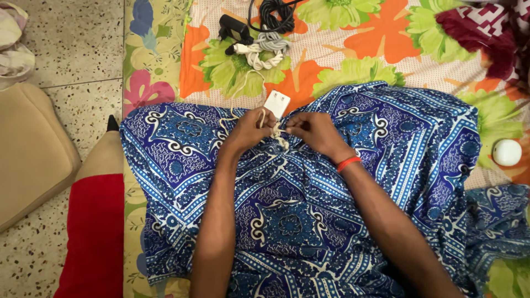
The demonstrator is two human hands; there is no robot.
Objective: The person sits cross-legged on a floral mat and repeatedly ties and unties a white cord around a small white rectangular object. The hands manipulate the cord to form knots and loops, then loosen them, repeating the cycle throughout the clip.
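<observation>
Fingers of both hands pinched a cream cord [277,134] over the blue patterned cloth [298,221] on the lap. The left hand [248,131] gripped one loop of it, and the right hand [316,132], a red band [348,163] at its wrist, nipped the twisted part beside it. A white charger plug [276,103] lay just beyond the knuckles, a coiled white cable [264,51] farther up the flowered sheet [386,38], and a white ball [507,152] well off to the right.

two hands, left hand [248,129] and right hand [314,132]. one white cord [277,138], one white charger block [276,102], one black adapter [233,28], one white ball [507,152], one red wristband [348,163], one red cushion [94,232].
</observation>
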